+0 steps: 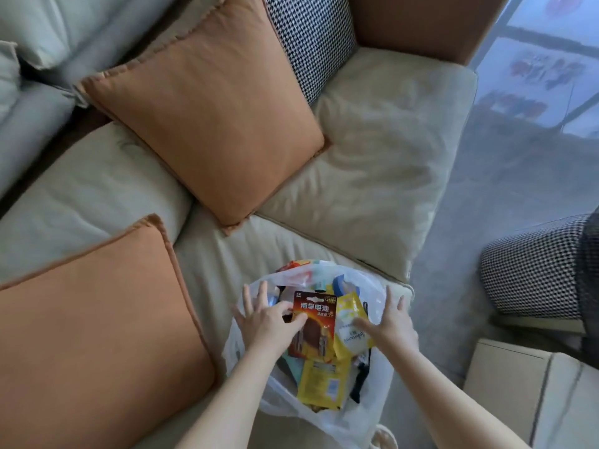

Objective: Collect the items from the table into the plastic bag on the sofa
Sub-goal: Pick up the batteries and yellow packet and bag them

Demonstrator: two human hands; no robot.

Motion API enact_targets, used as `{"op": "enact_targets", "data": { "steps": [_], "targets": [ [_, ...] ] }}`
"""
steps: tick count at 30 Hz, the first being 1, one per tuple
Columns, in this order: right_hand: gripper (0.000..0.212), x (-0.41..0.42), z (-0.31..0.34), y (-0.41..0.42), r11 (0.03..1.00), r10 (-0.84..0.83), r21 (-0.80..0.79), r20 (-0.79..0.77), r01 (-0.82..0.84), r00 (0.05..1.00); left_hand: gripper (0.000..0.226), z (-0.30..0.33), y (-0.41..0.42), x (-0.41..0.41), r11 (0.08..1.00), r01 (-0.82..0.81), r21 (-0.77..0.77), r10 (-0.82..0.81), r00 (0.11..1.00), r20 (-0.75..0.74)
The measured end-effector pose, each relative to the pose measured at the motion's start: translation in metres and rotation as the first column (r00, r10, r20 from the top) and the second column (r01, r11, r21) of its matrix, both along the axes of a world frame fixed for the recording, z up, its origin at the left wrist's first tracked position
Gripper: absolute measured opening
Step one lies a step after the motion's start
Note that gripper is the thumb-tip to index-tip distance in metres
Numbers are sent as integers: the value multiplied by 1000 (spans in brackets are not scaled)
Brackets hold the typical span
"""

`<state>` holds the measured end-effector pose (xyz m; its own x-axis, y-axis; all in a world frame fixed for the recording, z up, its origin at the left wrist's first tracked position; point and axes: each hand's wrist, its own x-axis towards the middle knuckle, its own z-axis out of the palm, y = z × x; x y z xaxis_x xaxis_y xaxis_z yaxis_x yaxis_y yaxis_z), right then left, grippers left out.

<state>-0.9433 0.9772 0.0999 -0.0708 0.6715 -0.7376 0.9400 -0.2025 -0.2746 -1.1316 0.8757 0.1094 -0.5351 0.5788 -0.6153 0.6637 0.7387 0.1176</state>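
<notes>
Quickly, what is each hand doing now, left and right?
Left hand: pinches the red battery card pack over the white plastic bag.
Right hand: open, fingers spread, holding nothing.

I see two burnt-orange cushions (207, 115) on the pale beige sofa (382, 150), a black-and-white houndstooth cushion (311, 43) behind, a translucent white plastic bag (324, 416), a red battery pack (312, 325) and a yellow packet (321, 384) inside.

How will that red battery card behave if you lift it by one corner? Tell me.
The red battery card looks flat and unbent, so probably stiff. The batteries at its lower part likely make it bottom-heavy, apt to swing. Its glossy face may be slippery; the left hand pinches its edge, the right hand lies open on the plastic bag.
</notes>
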Motion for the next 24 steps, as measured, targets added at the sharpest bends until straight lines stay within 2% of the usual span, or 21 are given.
{"op": "enact_targets", "data": {
  "steps": [2,4,7,9,12,15,19,24],
  "targets": [
    [109,-2,-3,0,996,-61,-72,6,61,998,48,-1,1,-8,1000,-16,17,15,999,35],
    [100,-5,-2,0,997,-36,-67,70,41,997,52,-4,0,-15,996,-48,77,44,998,55],
    [50,-10,5,0,996,59,55,112,-65,992,74,-3,-3,-21,968,-181,174,177,983,40],
    [31,-12,16,-1,986,103,120,90,-113,991,75,-1,-8,-24,936,-278,217,274,960,52],
    [31,-12,36,-3,977,90,194,-3,-87,996,55,7,-12,-27,894,-410,182,391,911,133],
    [26,-10,62,-5,965,42,263,-142,-3,989,26,26,-14,-27,882,-408,236,391,913,120],
    [21,-6,98,-9,945,-52,301,-258,131,965,26,70,-7,-23,859,-383,340,366,924,116],
    [21,3,148,-9,904,-73,373,-343,207,936,25,109,-1,-35,826,-404,394,385,914,129]
  ]
}}
